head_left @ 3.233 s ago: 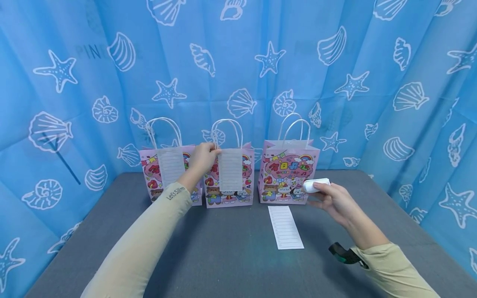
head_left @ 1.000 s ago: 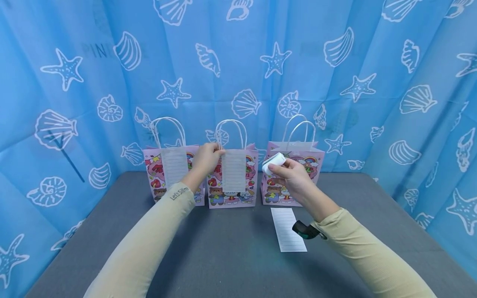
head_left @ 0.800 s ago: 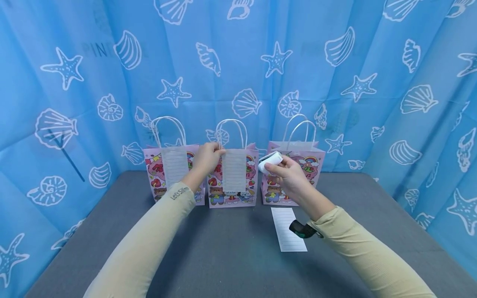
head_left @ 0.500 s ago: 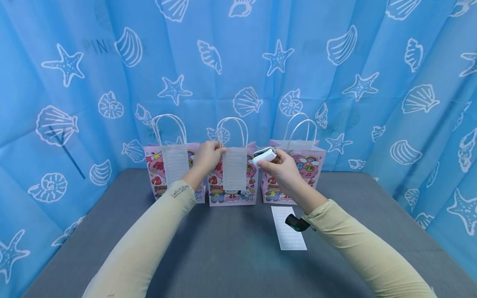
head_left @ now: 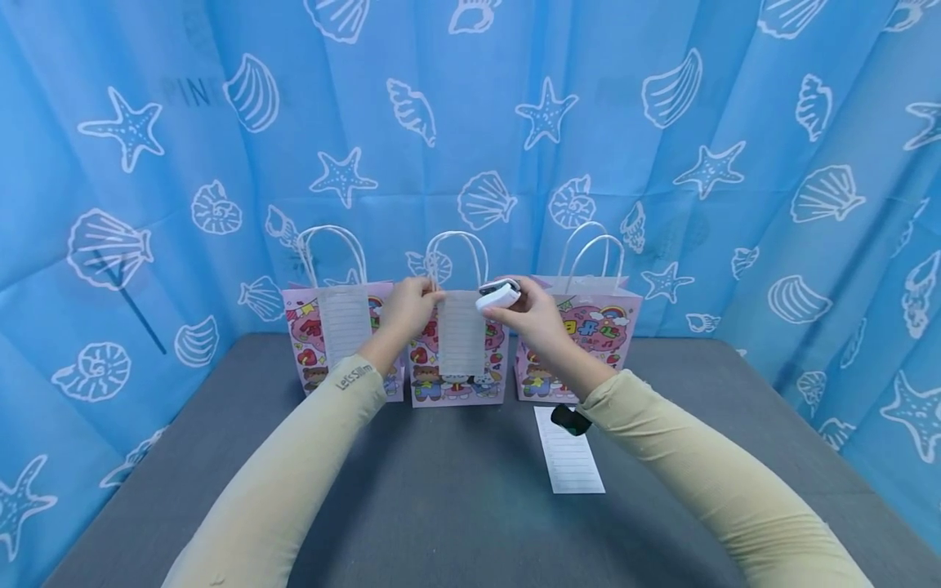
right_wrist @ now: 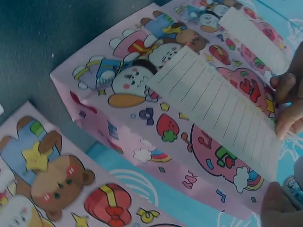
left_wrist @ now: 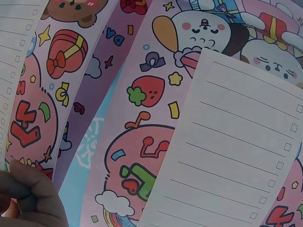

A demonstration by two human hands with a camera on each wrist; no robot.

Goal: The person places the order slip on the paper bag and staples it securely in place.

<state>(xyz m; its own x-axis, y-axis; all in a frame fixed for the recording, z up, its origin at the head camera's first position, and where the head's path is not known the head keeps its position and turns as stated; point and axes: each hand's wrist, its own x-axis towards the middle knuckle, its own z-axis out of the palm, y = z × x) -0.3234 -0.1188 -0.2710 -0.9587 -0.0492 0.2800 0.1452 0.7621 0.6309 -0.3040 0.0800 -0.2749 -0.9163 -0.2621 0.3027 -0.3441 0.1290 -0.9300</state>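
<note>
In the head view, my left hand [head_left: 412,310] pinches the top left corner of a lined paper slip [head_left: 461,335] against the upper edge of the middle pink gift bag [head_left: 422,392]. My right hand [head_left: 540,322] grips a small white stapler [head_left: 498,300], its two arms apart, right by the slip's top right corner. The right wrist view has the slip [right_wrist: 218,113] flat over the bag's cartoon front, with the stapler [right_wrist: 294,189] partly cut off at the right edge. Checkboxes line one side of the slip [left_wrist: 222,142] in the left wrist view.
On the left stands a similar bag [head_left: 309,359] with a lined slip [head_left: 345,322] hanging on its front. A third bag [head_left: 588,327] stands on the right. Another slip [head_left: 569,461] lies on the grey table [head_left: 456,506], before a blue shell-print curtain [head_left: 470,122].
My right hand has brought the stapler leftward from in front of the right bag to the middle slip's top right corner. My left hand keeps its pinch on the slip.
</note>
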